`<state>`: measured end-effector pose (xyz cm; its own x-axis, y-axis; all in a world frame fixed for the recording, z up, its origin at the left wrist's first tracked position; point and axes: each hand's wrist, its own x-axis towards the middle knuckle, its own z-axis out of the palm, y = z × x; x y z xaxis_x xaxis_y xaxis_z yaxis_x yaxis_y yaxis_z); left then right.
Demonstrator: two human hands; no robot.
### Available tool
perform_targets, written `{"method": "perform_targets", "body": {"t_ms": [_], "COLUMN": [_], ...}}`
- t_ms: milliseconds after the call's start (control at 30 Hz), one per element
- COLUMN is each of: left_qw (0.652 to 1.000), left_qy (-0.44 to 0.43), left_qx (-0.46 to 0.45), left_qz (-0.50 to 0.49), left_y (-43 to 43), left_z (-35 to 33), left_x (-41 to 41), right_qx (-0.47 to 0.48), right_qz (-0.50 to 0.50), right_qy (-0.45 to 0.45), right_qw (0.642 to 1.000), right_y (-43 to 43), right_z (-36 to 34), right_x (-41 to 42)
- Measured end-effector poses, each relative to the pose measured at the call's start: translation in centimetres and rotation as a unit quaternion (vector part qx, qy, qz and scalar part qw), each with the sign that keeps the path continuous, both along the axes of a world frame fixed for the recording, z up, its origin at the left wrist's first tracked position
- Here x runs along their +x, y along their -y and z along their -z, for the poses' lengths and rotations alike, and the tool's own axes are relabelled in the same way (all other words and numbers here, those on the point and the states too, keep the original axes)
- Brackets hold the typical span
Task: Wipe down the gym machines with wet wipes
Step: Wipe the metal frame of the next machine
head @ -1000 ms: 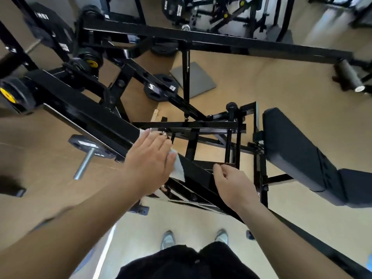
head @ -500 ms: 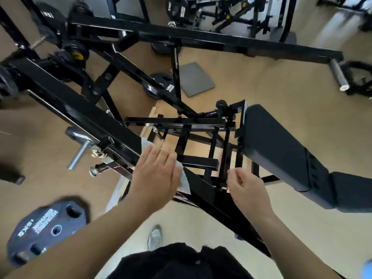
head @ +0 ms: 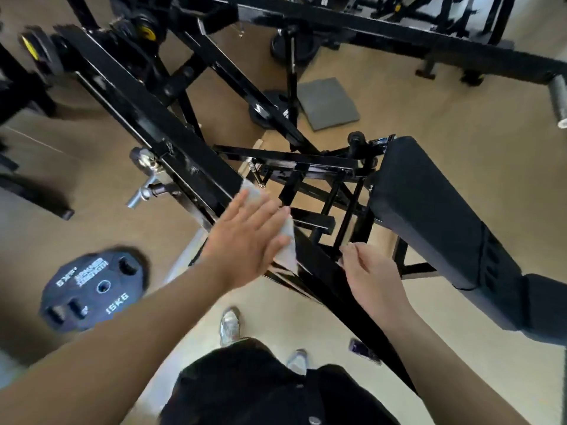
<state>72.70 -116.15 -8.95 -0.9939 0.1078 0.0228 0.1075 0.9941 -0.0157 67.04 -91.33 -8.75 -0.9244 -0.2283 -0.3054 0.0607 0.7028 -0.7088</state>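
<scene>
Early going, I'd judge: the left hand presses the wet wipe flat-fingered on the sloping beam, the right hand hangs loosely curled and empty, and the padded bench looks yet undone.

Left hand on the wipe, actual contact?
Touching. Head view: the left hand lies with flat fingers directly on the white wipe, pressing it against the black beam; no gap shows.
</scene>
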Motion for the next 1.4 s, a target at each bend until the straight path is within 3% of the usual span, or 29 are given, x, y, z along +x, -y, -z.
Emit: {"method": "perform_targets", "body": {"t_ms": [100,200,333,433,500,600,700,833,900,1033,1200,1300,1400], "left_qw": [0.983,0.946,0.956,0.929,0.893,0.795,0.761,0.689,0.706,0.741,0.732,0.677,0.689], "left_qy": [-0.021,-0.056,-0.045,-0.07,-0.087,-0.143,-0.142,-0.17,-0.161,-0.189,-0.216,-0.229,-0.214], "left_qx": [0.038,0.126,0.177,0.257,0.328,0.415,0.446,0.562,0.567,0.475,0.467,0.526,0.55], "left_qz": [-0.178,-0.292,-0.23,-0.256,-0.295,-0.418,-0.45,-0.425,-0.392,-0.435,-0.446,-0.46,-0.421], "left_y": [2.4,-3.5,-13.4,-13.6,-10.2,-2.8,-0.6,-4.2,-5.1,0.8,6.0,3.5,0.9], "left_z": [-0.4,0.5,1.8,2.0,2.2,0.6,-0.5,0.7,0.4,0.1,0.9,1.5,1.3], "left_x": [-1.0,-1.7,1.5,2.7,0.7,-3.7,-5.6,-3.8,-2.9,-6.0,-8.6,-7.6,-5.9], "right_qx": [0.003,0.003,-0.063,-0.068,-0.06,-0.056,-0.077,-0.078,-0.062,-0.089,-0.082,-0.08,-0.143], "right_qz": [-0.038,-0.045,-0.011,-0.003,-0.029,-0.075,-0.12,-0.131,-0.135,-0.125,-0.134,-0.124,-0.08], "right_qy": [-0.041,-0.083,-0.058,-0.05,-0.05,-0.058,-0.075,-0.058,-0.066,-0.043,-0.059,-0.028,0.028], "right_qw": [0.998,0.995,0.996,0.996,0.997,0.994,0.987,0.987,0.987,0.987,0.986,0.989,0.986], "right_y": [0.8,1.3,1.9,2.5,3.7,6.6,10.0,14.1,15.9,18.0,18.8,19.2,19.0], "right_z": [-0.5,-0.2,-0.5,-2.0,-3.1,-4.2,-4.4,-3.6,-3.0,-2.1,-1.4,-1.6,-2.3], "right_x": [0.9,1.3,0.8,-0.4,-1.2,-2.1,-2.7,-3.9,-4.8,-5.3,-4.3,-4.7,-4.7]}}
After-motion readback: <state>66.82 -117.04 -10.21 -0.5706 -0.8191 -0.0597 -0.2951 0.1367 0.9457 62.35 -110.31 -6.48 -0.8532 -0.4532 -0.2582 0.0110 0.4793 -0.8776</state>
